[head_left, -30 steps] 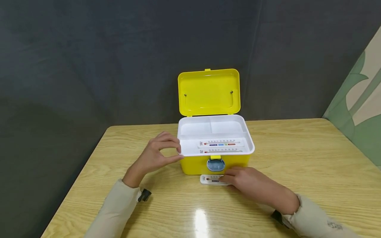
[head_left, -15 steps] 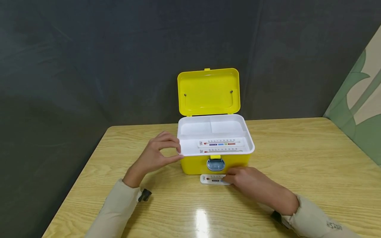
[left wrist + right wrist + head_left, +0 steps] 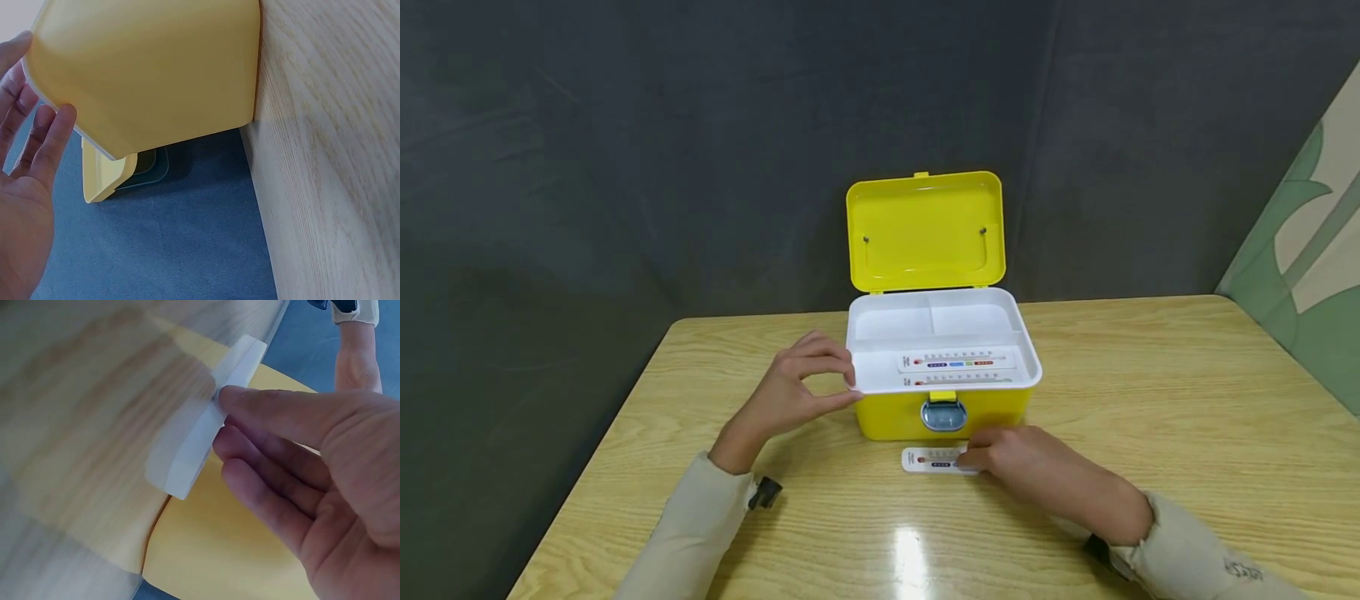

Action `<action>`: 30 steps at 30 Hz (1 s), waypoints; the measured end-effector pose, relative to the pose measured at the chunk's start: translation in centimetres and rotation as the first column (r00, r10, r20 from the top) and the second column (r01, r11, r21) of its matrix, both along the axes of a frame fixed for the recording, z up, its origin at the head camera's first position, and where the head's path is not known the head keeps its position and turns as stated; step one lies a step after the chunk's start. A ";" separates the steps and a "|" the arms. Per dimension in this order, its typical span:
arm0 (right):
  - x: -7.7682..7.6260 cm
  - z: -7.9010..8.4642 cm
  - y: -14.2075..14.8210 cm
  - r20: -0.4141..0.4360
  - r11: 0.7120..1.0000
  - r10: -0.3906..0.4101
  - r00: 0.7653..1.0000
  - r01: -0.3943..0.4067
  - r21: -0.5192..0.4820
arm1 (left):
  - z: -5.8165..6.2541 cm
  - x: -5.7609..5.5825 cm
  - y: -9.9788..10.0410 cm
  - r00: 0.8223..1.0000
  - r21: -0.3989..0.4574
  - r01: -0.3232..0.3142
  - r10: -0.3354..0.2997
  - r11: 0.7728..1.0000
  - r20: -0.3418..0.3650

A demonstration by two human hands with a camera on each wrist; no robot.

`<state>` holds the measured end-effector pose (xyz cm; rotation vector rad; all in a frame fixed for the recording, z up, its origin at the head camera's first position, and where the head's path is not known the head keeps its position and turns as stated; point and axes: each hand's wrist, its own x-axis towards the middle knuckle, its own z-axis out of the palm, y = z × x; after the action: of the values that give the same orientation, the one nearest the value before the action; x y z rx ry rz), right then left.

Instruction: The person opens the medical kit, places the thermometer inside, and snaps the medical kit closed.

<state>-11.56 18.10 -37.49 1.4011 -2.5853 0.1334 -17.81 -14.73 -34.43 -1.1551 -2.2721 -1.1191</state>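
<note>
A yellow storage box (image 3: 887,417) with a white divided tray (image 3: 891,321) stands with its lid (image 3: 927,233) raised. My left hand (image 3: 801,379) grips the tray's rim at the front left corner, thumb on the near side. Just in front of the box, my right hand (image 3: 1037,467) pinches the right end of a white strip thermometer (image 3: 928,460) by its long edges, thumb nearest me. The right wrist view shows the thermometer's edge (image 3: 194,450) low over the table. Two more thermometers, the rear one (image 3: 957,360) fully visible, lie in the tray's front compartment.
The wood-grain table (image 3: 1150,400) bears the box near its back edge. Behind it hangs a dark cloth (image 3: 715,167). A leaf-patterned wall panel (image 3: 1307,267) rises at the right. Grey straps (image 3: 765,492) sit at the wrists.
My right hand has drawn the thermometer slightly toward me, so a strip of table now shows between it and the box. The left hand has stayed put.
</note>
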 end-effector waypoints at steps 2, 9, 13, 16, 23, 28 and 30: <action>0.1 0.2 0.0 0.030 1.000 0.015 0.999 -0.014 -0.018 | 0.0 0.0 0.0 1.000 0.000 -0.001 0.001 1.000 0.002; 0.3 1.1 0.5 0.099 0.999 -0.042 0.994 0.043 -0.005 | -0.1 0.0 -0.1 1.000 0.001 0.004 -0.004 1.000 0.015; 0.5 1.0 0.6 0.152 0.992 -0.100 0.983 0.086 0.094 | -0.1 0.0 -0.1 1.000 0.006 0.009 -0.009 1.000 0.016; 0.6 0.8 0.5 0.155 0.986 -0.120 0.981 0.100 0.131 | -0.1 -0.1 -0.1 1.000 0.009 0.010 -0.011 1.000 0.010; 0.5 0.1 0.3 0.135 0.991 -0.114 0.984 0.103 0.085 | 0.0 -0.1 0.0 1.000 0.001 0.010 -0.010 1.000 0.007; 0.4 0.1 0.3 0.154 0.993 -0.109 0.982 0.100 0.063 | 0.1 0.0 0.0 1.000 -0.013 -0.004 0.005 1.000 0.027; 0.3 0.1 0.3 0.169 0.993 -0.105 0.980 0.096 0.063 | 0.1 0.0 0.0 0.999 -0.015 -0.007 0.007 1.000 0.031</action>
<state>-11.22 18.41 -37.34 1.3276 -2.8148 0.1772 -17.84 -14.76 -34.28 -1.1424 -2.3099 -1.1272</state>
